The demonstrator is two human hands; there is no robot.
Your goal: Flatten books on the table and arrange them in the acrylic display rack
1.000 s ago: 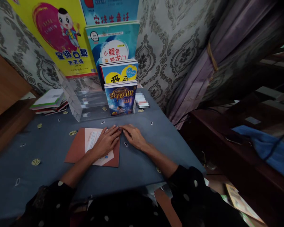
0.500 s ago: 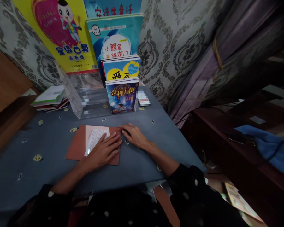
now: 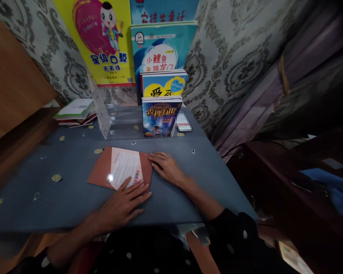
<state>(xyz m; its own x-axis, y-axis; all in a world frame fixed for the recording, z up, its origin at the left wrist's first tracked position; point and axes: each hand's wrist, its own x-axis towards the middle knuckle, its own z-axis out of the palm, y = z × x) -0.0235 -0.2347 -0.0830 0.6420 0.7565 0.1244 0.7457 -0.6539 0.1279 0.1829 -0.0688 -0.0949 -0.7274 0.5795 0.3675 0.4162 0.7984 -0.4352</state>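
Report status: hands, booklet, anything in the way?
Left hand open, fingers over near-right corner of brown booklet. Right hand at its far-right corner, grip unclear. Booklet flat on table. Transparent stand behind, apart from it.

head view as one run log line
brown booklet: on table; left hand: fingers over lower right corner; right hand: at upper right corner

L grip (image 3: pixel 125 203) on brown bklt (image 3: pixel 124 167), R grip (image 3: pixel 167 168) at its R edge.

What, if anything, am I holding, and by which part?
Your left hand grips nothing, fingers over the lower right corner of the brown booklet. Your right hand touches its upper right corner; whether it pinches is unclear.
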